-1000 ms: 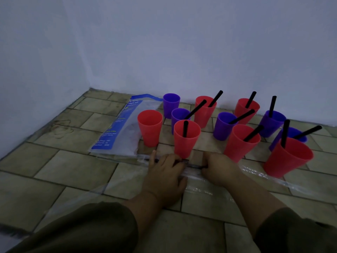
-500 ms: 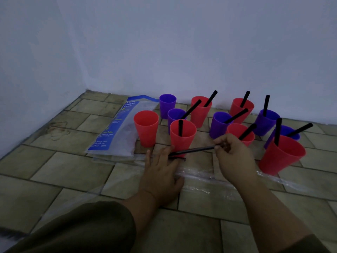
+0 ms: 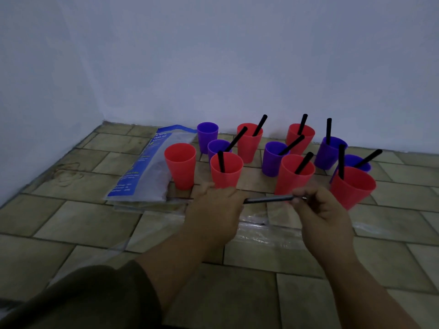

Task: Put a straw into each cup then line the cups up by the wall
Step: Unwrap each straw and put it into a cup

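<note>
Now the fingers [image 3: 299, 198] of my right hand [image 3: 325, 214] pinch one end of a thin black straw [image 3: 268, 199], held level just above the floor [image 3: 71, 222]. Its other end meets my left hand [image 3: 213, 210], which lies flat on clear plastic wrap [image 3: 261, 233]. Beyond, I count eleven cups: six red cups [image 3: 294, 181] and five purple cups [image 3: 273, 162]. Nine hold straws.

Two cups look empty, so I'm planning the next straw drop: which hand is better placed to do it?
Right hand: it pinches the loose straw. The left hand rests down on the clear wrap, though the empty red cup stands nearer it.
</note>
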